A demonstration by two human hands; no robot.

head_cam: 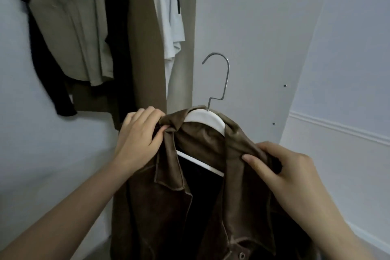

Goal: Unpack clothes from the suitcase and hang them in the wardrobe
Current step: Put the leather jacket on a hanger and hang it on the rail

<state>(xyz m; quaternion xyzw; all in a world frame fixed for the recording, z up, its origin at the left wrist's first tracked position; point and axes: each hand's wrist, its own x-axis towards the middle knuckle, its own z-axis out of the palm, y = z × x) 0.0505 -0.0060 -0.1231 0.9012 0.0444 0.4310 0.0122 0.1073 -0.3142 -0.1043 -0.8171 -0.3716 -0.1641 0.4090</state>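
Right, the wardrobe [263, 27] fills the frame, pale panels all round, with clothes hanging in the upper left: a beige shirt [71, 27], a black garment [48, 74] beside it, a long tan coat [145, 38] and something white [168, 17] just right of that. Lower centre, the brown jacket [168, 207], soft and suede-like with pale stitched edges along a wide collar and lapels, front open on a dark lining, one button showing at the bottom edge. It's draped over a white hanger [202, 120] whose silver hook [219, 78] stands up free at centre frame, caught on nothing. The left hand [139, 135] has its grip pinching the bunched collar at the left shoulder. The right hand [289, 173] has thumb and fingers curled round the fabric at the right shoulder.
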